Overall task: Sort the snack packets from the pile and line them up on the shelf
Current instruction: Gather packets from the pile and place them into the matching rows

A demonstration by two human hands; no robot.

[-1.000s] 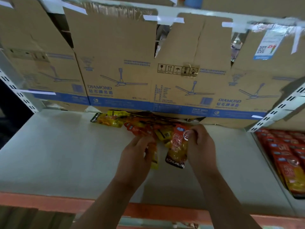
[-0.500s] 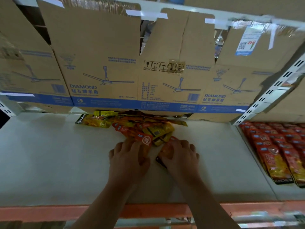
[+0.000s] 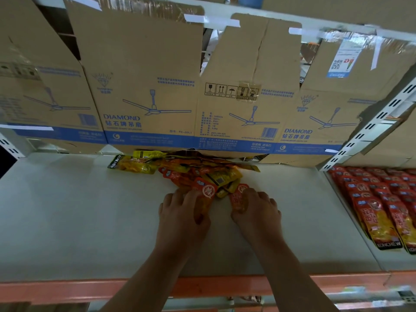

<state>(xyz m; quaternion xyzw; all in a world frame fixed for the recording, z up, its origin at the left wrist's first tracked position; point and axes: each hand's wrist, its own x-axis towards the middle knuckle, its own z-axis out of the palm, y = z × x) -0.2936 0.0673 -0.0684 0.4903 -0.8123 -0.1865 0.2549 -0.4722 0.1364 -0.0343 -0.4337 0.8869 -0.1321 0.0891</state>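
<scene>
At the near edge of the pile [image 3: 202, 172] on the white shelf [image 3: 67, 210], two packets lie lengthwise front-to-back, tops pointing toward the back. The left hand [image 3: 182, 215] grips the orange packet [image 3: 206, 199] with curled fingers [image 3: 177, 197]; the right hand [image 3: 258, 212] pinches the red packet [image 3: 239, 198].

— How far back does the pile [image 3: 202, 174] go?
— Can't tell. Its rear is tucked under the cardboard [image 3: 146, 75].
— And the 2 packets being handled?
— The left hand [image 3: 182, 217] covers most of the orange packet [image 3: 203, 203], and the right hand [image 3: 256, 212] covers the lower half of the red packet [image 3: 238, 199]. Pinching or pressing, I can't say.
— The red rows [image 3: 378, 199]?
— Cut off at the right edge. The print on the label [image 3: 340, 64] is a blur.
</scene>
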